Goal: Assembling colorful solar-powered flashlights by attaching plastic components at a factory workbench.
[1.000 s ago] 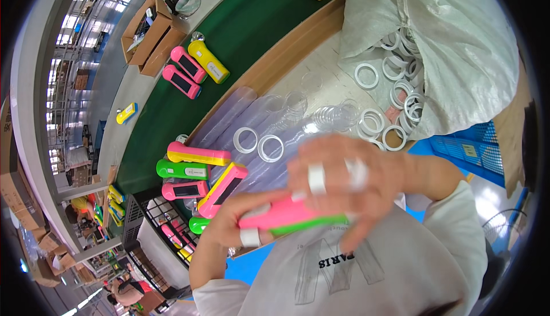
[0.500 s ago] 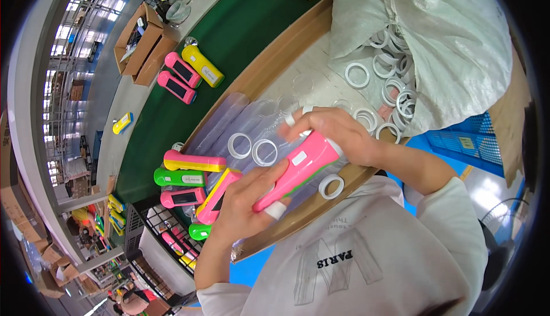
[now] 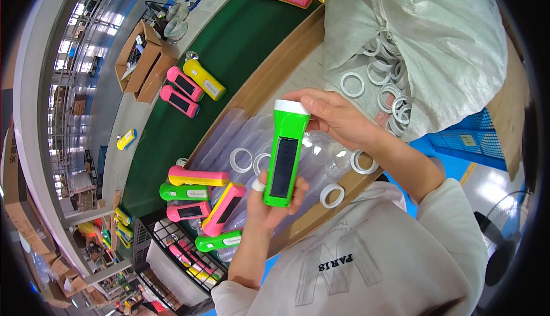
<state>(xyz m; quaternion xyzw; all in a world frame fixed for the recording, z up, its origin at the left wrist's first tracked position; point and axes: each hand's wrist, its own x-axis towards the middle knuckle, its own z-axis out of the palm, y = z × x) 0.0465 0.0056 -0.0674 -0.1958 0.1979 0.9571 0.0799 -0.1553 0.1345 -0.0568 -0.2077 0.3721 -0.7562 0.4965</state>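
Both hands are clamped on a green torch (image 3: 286,153): its base is gripped by the left hand (image 3: 269,201), its white head by the right hand (image 3: 335,118). A slip could be caused by the thin hold. Beyond the torch, white rings (image 3: 332,194), clear sleeves (image 3: 240,135) and a sack (image 3: 424,41) crowd the bench; farther off, pink torches (image 3: 182,91) are laid on the green belt (image 3: 229,58).

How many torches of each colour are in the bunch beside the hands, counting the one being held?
Green plastic torches: 3, counting the held green torch in the left hand and right hand
Pink plastic torches: 3, two with yellow sides
Total: 6
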